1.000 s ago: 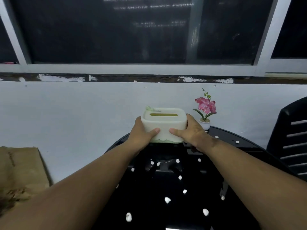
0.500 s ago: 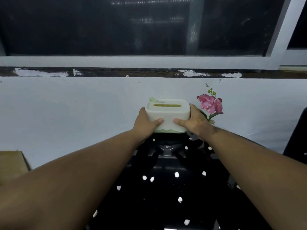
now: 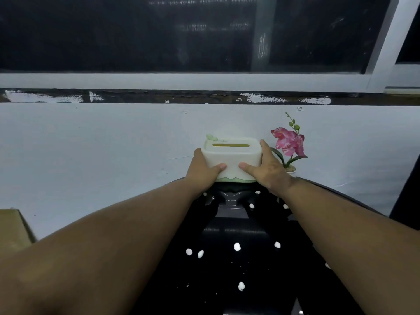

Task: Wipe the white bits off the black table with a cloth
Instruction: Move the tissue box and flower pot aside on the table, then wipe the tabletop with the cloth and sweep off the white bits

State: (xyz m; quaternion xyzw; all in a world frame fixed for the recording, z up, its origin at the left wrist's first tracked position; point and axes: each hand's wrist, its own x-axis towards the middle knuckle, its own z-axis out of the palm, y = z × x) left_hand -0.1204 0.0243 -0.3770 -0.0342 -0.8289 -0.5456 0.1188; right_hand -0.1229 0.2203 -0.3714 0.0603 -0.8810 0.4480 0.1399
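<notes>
Left hand (image 3: 203, 169) and right hand (image 3: 266, 168) grip a cream tissue box (image 3: 231, 158) at the black bench's (image 3: 268, 278) far edge, thumbs curled across its front. No legible writing. White bits (image 3: 237, 246) scattered on bench. Pink orchid (image 3: 289, 142) beside box.

txt: none legible | labels/brands/nos: none | signs: none

Glossy black table (image 3: 261, 269); smooth plastic box (image 3: 231, 160)
</notes>
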